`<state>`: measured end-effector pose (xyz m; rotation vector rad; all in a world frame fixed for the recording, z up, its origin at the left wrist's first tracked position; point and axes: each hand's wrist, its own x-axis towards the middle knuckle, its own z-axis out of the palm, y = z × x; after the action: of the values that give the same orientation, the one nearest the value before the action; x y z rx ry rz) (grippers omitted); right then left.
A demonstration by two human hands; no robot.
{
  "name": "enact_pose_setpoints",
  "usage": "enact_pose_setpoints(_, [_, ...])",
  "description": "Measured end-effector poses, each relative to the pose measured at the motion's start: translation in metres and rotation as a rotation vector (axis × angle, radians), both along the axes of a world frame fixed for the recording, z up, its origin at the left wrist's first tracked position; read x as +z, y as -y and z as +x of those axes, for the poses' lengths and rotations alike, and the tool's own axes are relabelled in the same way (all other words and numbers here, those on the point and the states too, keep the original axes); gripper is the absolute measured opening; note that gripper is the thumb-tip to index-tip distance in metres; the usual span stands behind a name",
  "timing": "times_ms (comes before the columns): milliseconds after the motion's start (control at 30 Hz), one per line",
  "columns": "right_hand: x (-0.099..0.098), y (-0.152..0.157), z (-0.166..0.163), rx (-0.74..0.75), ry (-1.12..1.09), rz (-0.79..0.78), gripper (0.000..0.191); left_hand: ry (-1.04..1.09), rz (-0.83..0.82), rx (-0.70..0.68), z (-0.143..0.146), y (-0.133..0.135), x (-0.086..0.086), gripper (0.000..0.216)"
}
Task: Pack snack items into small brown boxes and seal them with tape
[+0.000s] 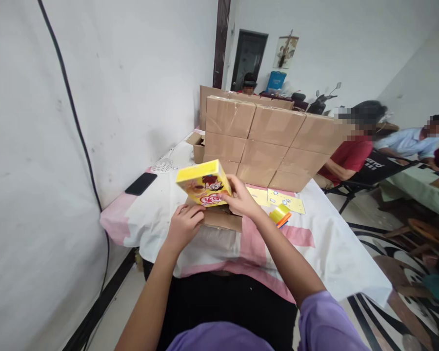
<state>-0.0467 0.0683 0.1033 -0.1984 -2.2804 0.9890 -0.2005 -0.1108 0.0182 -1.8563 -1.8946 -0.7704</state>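
Note:
My right hand (241, 199) grips a yellow printed carton (204, 183) by its right end and holds it tilted above the table. Below it, my left hand (185, 225) curls its fingers over the flap of an open brown cardboard box (223, 218). The carton hides most of that box's opening. A flat yellow printed sheet (283, 201) lies just right of my right hand. A roll of yellow tape with an orange cutter (280, 215) rests by my right wrist.
A stack of sealed brown cardboard boxes (270, 141) walls off the far table end. A black phone (141, 184) lies at the left edge by the white wall. Seated people (351, 151) occupy the right side. The table wears a white and pink cloth (332, 248).

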Motion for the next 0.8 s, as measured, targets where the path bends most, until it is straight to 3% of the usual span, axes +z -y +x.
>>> enact_pose_setpoints(67, [-0.004,0.005,-0.001,-0.034,0.118,0.202,0.047,0.044,-0.121,-0.035,-0.007,-0.001,0.011,0.017])
enact_pose_setpoints(167, [0.0,0.013,0.002,-0.146,0.268,0.431,0.046,0.057,-0.282,-0.044,-0.017,-0.01,0.028,0.039])
enact_pose_setpoints(233, [0.009,0.017,0.006,-0.215,0.331,0.51,0.046,0.011,-0.344,-0.061,-0.021,-0.017,0.036,0.047])
enact_pose_setpoints(400, [0.041,0.023,0.016,-0.324,0.49,0.713,0.047,-0.107,-0.39,-0.072,-0.024,-0.023,0.042,0.042])
enact_pose_setpoints(567, [0.056,0.021,0.029,-0.363,0.682,0.704,0.042,-0.126,-0.326,0.041,-0.021,-0.016,0.035,0.047])
enact_pose_setpoints(800, [0.031,0.02,0.013,-0.41,0.819,0.654,0.034,-0.017,-0.191,0.235,-0.009,-0.015,0.008,0.055])
